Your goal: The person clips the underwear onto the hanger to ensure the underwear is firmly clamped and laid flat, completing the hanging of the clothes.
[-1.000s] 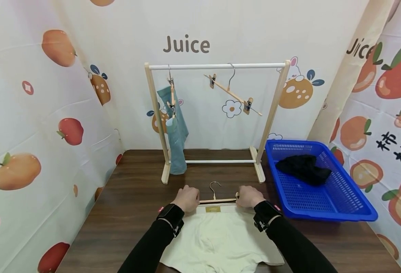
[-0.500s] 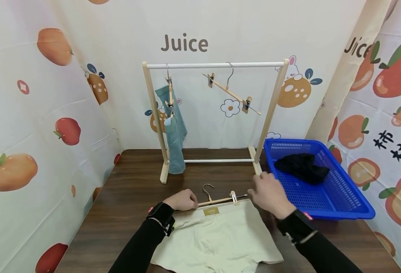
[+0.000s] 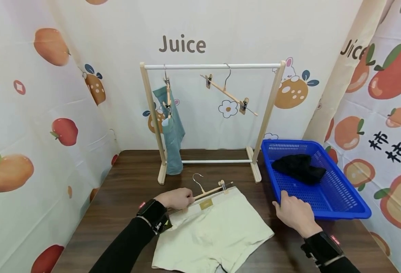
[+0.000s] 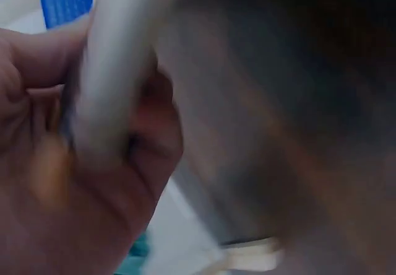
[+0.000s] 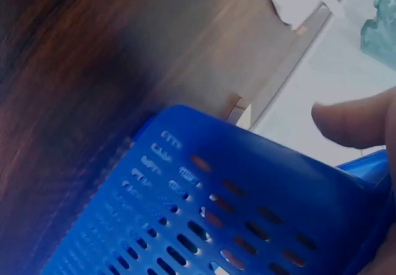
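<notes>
Pale cream shorts [image 3: 214, 227] lie on the table, their waistband along a wooden clip hanger [image 3: 208, 192] with a metal hook. A clip [image 3: 223, 184] sits on the waistband's right end. At the left end my left hand [image 3: 176, 198] grips hanger and waistband together; its fingers hide the clip there. In the left wrist view, a blurred pale rod passes through the curled left hand [image 4: 117, 182]. My right hand [image 3: 296, 212] is at the near left rim of a blue basket [image 3: 345, 217], fingers bent over the rim and thumb [image 5: 349, 123] outside.
A black cloth [image 3: 299, 168] lies in the basket. Behind stands a wooden rack with a white bar [image 3: 193, 66], carrying a teal garment [image 3: 173, 140] on a clip hanger at left and a bare clip hanger [image 3: 234, 98] towards the right. Printed curtains surround the table [image 3: 125, 212].
My right hand has let go of the waistband's right end and moved right and down to the basket's rim. The shorts and hanger have turned, their right end swinging away from me.
</notes>
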{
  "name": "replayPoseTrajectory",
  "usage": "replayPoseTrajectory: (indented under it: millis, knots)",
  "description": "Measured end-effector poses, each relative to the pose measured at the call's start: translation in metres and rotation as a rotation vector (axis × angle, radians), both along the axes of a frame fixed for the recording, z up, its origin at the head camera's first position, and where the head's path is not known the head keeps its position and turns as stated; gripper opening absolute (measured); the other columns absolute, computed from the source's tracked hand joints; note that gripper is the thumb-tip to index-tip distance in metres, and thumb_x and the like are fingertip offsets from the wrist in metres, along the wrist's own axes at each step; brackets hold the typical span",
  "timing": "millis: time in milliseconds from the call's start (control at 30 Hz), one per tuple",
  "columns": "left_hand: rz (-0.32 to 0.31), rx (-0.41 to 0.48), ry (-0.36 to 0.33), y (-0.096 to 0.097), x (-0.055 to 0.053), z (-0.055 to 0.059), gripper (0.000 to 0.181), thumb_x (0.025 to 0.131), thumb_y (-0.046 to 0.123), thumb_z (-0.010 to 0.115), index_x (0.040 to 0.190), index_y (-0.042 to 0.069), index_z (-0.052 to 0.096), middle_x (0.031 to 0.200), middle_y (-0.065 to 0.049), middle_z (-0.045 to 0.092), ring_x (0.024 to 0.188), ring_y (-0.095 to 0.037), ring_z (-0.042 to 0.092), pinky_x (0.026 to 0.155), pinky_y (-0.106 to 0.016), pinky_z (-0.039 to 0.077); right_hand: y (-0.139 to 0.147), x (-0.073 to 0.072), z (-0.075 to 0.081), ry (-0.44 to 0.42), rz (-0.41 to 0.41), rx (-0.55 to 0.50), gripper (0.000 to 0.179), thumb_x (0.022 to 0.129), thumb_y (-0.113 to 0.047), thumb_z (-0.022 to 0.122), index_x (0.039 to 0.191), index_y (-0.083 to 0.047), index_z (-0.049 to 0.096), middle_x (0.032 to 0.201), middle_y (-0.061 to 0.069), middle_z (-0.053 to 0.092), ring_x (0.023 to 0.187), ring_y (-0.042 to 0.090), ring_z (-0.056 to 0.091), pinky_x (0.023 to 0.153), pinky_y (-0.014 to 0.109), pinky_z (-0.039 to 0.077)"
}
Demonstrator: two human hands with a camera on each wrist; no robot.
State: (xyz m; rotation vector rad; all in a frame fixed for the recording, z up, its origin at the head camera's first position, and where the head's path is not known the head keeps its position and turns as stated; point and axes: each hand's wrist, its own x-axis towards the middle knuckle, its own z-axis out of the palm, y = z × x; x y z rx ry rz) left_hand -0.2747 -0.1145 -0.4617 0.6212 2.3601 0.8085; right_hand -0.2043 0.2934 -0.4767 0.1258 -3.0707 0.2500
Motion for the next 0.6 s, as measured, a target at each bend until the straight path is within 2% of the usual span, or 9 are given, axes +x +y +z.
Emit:
replayPoseTrajectory:
  millis: [100, 200, 267, 333, 400, 500, 600]
  knots:
    - [-0.041, -0.025, -0.018, 0.006, 0.004, 0.026, 0.023, 0.110, 0.015, 0.044, 0.093, 0.007, 0.058, 0.082, -0.003, 0.051, 0.065, -0.015, 0.043, 0.061, -0.031, 0.035, 0.000, -0.001, 0.000, -0.014, -0.006, 0.001, 0.039, 0.097, -0.027, 0.066, 0.108, 0.010, 0.055, 0.068, 0.013, 0.058, 0.055, 0.031, 0.058, 0.047, 0.048, 0.045]
    - [-0.074, -0.035, 0.038, 0.013, 0.010, 0.051, 0.021, 0.110, 0.014, 0.042, 0.100, 0.006, 0.059, 0.083, -0.004, 0.055, 0.063, -0.015, 0.045, 0.060, -0.030, 0.036, 0.001, -0.001, 0.002, -0.050, -0.019, 0.000, 0.038, 0.097, -0.028, 0.065, 0.107, 0.008, 0.055, 0.069, 0.012, 0.057, 0.057, 0.030, 0.058, 0.048, 0.048, 0.045]
    - [-0.075, -0.047, 0.130, 0.019, 0.012, 0.068, 0.022, 0.110, 0.014, 0.041, 0.102, 0.006, 0.060, 0.077, -0.003, 0.055, 0.057, -0.014, 0.044, 0.057, -0.030, 0.036, 0.002, -0.001, 0.004, -0.061, -0.026, 0.001, 0.039, 0.097, -0.029, 0.065, 0.108, 0.007, 0.056, 0.071, 0.013, 0.059, 0.059, 0.031, 0.059, 0.050, 0.048, 0.045]
    - [-0.073, -0.059, 0.275, 0.025, 0.016, 0.083, 0.022, 0.109, 0.013, 0.042, 0.099, 0.006, 0.061, 0.070, -0.003, 0.053, 0.052, -0.013, 0.042, 0.053, -0.029, 0.036, 0.003, -0.001, 0.005, -0.070, -0.033, 0.001, 0.041, 0.097, -0.030, 0.065, 0.111, 0.008, 0.056, 0.074, 0.015, 0.061, 0.061, 0.032, 0.061, 0.051, 0.049, 0.046]
    - [-0.051, -0.071, 0.430, 0.031, 0.019, 0.099, 0.023, 0.107, 0.012, 0.045, 0.091, 0.007, 0.061, 0.065, -0.003, 0.051, 0.048, -0.013, 0.043, 0.049, -0.028, 0.037, 0.003, -0.002, 0.006, -0.078, -0.036, -0.001, 0.043, 0.097, -0.031, 0.065, 0.113, 0.009, 0.056, 0.077, 0.016, 0.062, 0.064, 0.033, 0.061, 0.053, 0.050, 0.047]
    - [0.006, -0.083, 0.619, 0.036, 0.025, 0.120, 0.024, 0.104, 0.009, 0.050, 0.082, 0.008, 0.060, 0.062, -0.003, 0.049, 0.048, -0.013, 0.045, 0.045, -0.026, 0.038, 0.003, -0.002, 0.005, -0.092, -0.033, -0.008, 0.047, 0.097, -0.031, 0.065, 0.117, 0.010, 0.056, 0.081, 0.018, 0.064, 0.066, 0.034, 0.063, 0.054, 0.050, 0.048]
    - [0.078, -0.085, 0.713, 0.039, 0.028, 0.143, 0.025, 0.101, 0.007, 0.051, 0.078, 0.008, 0.060, 0.061, -0.003, 0.050, 0.048, -0.013, 0.047, 0.043, -0.027, 0.039, 0.003, -0.003, 0.005, -0.103, -0.033, -0.014, 0.049, 0.096, -0.032, 0.066, 0.118, 0.010, 0.055, 0.082, 0.018, 0.064, 0.067, 0.033, 0.062, 0.055, 0.050, 0.048]
